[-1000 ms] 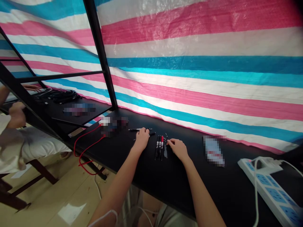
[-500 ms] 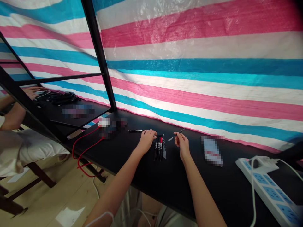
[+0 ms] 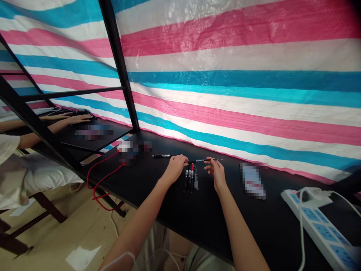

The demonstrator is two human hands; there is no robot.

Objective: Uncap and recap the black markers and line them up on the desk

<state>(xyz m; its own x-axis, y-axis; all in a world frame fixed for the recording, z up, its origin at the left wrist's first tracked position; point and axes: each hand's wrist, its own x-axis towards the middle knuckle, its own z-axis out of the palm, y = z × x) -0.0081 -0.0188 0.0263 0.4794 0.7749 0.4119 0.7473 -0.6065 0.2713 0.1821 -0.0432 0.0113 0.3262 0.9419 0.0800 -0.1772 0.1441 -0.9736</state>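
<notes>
My left hand (image 3: pixel 176 166) is closed on a black pen barrel (image 3: pixel 193 162), whose end sticks out to the right of the fingers. My right hand (image 3: pixel 216 171) has its fingers around a thin pen refill (image 3: pixel 200 160). The refill lines up with the barrel and its tip reaches past the hand to the right; whether it sits inside the barrel is too small to tell. Just below and between the hands, several pens (image 3: pixel 189 178) lie side by side, one with a red part. Another black pen (image 3: pixel 161 156) lies left of my left hand.
A pixelated packet (image 3: pixel 252 180) lies to the right, then a white power strip (image 3: pixel 318 222) with plugs and cables. Red cables (image 3: pixel 103 173) hang off the left edge. Beyond the black frame (image 3: pixel 121 71), another person's hands (image 3: pixel 76 119) rest at a table.
My right hand has brought the refill level and leftward to the barrel in my left hand, its fingers looser than before. The other person's hands have moved right.
</notes>
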